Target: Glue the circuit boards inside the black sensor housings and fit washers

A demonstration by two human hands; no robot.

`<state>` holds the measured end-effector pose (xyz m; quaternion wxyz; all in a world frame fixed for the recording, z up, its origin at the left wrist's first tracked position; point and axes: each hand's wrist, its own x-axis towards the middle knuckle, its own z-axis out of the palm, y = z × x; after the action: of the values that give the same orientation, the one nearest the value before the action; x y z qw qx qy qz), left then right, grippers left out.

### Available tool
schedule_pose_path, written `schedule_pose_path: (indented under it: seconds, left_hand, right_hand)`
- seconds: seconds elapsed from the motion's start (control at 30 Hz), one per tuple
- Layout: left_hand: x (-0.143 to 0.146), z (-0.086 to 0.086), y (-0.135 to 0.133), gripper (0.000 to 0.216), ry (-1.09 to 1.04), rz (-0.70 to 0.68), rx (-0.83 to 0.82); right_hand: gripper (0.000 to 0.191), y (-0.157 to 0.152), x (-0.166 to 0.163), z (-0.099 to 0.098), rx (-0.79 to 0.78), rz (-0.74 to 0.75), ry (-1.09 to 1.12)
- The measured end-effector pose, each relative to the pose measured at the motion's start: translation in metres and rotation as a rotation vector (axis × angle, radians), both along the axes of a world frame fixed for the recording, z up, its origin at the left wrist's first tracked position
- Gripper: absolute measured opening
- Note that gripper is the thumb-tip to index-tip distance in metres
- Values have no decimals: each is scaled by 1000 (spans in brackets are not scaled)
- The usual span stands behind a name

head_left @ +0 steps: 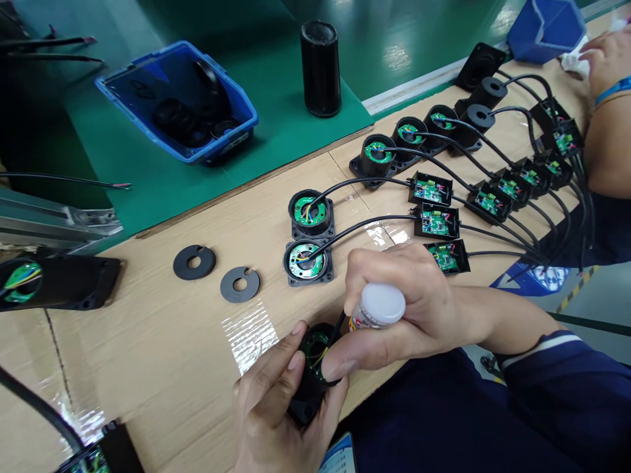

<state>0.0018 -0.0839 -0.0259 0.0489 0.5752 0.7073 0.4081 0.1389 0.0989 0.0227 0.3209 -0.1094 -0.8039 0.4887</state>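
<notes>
My left hand (276,401) is wrapped round a black round housing (308,384) at the front edge of the table. Inside its open top show a green circuit board and thin yellow wires. My right hand (409,302) grips a small bottle (378,307) with a whitish round end and a printed label, tipped over the housing. Its tip is hidden by my fingers. A black cable (337,327) rises from the housing beneath my right hand. Just beyond, two similar housings (309,263) with green boards stand upright, and two flat black slotted rings (240,284) lie to the left.
Further housings (377,157) stand in a row at the back right, cabled to open black boxes with circuit boards (436,220). A blue bin (182,105) of black parts and a black cylinder (320,69) are on the green surface. Another person's arm (611,131) reaches in at the right.
</notes>
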Motion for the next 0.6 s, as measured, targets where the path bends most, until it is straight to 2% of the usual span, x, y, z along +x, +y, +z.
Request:
schedule_pose_path:
  seconds: [0.23, 0.43, 0.6]
  left_hand:
    - [5, 4, 4, 26, -95, 48, -86]
    - [6, 4, 5, 26, -133, 27, -45]
    - [5, -1, 2, 39, -181, -23, 13]
  right_hand:
    - [33, -2, 2, 0, 43, -36, -38]
    - [33, -3, 0, 1, 98, -67, -8]
    - [36, -5, -3, 3, 166, -108, 11]
